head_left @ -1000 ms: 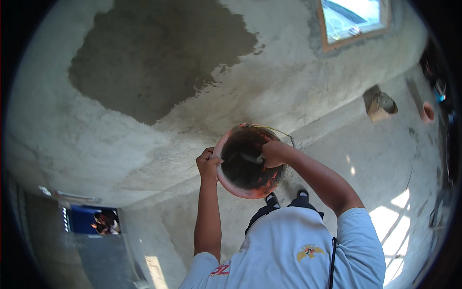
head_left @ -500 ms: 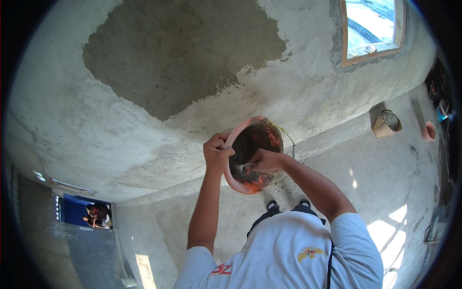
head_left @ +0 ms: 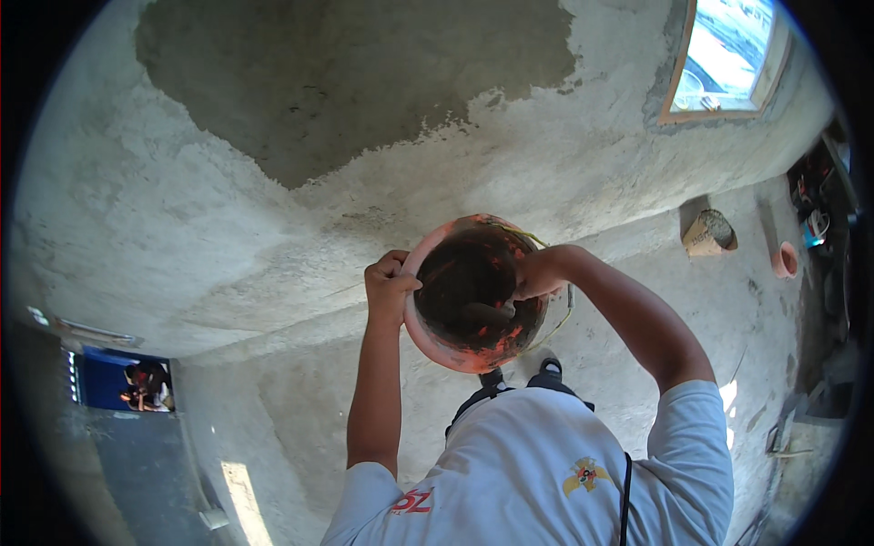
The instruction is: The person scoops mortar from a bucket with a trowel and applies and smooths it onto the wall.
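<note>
In front of my body an orange bucket (head_left: 412,318) is tilted so that its mouth faces me; its inside is coated with dark grey residue. My left hand (head_left: 391,286) grips the left rim, thumb over the edge and fingers behind. At the right side of the mouth, my right hand (head_left: 539,273) reaches in, closed on a trowel (head_left: 490,312). The trowel's grey blade lies low inside the bucket, and its handle is hidden by the hand. A thin yellowish bail handle (head_left: 566,318) hangs at the bucket's right.
A dark, damp plaster patch (head_left: 355,82) covers part of the wall ahead. To the right are a window (head_left: 724,55), an open paper sack (head_left: 703,240) of grey material and a small orange bucket (head_left: 784,261). Someone sits by a blue doorway (head_left: 100,378) at far left.
My right hand has moved from the middle of the bucket to its right side, and the trowel blade shows more clearly. The bucket and my left hand have shifted slightly left.
</note>
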Motion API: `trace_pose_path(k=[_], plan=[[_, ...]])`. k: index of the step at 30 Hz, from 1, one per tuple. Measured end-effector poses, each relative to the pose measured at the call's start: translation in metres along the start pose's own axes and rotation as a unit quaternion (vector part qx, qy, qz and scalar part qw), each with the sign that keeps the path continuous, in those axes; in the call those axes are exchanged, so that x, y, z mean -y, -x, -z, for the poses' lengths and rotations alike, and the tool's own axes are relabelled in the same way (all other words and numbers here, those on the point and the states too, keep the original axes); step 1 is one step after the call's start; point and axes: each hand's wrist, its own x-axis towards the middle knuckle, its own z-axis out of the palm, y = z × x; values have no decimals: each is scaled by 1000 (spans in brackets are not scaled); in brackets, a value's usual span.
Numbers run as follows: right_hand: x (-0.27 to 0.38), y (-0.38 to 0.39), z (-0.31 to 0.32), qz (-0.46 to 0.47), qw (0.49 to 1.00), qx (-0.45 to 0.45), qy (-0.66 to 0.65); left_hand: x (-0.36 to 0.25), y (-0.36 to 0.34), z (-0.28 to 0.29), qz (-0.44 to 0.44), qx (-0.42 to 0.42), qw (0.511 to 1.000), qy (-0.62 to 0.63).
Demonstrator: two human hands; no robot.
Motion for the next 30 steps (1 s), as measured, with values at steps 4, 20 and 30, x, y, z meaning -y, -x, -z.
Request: trace_pose_path(k=[4,20,30], plan=[[32,4,-11,22,998,-48,36,-8,-1,-14,-55,21,993,-102],[-2,5,-16,85,904,74,-413,19,-9,85,17,-90,995,41],[31,13,-70,276,760,-244,-536,25,-8,116,-48,-171,983,35]])
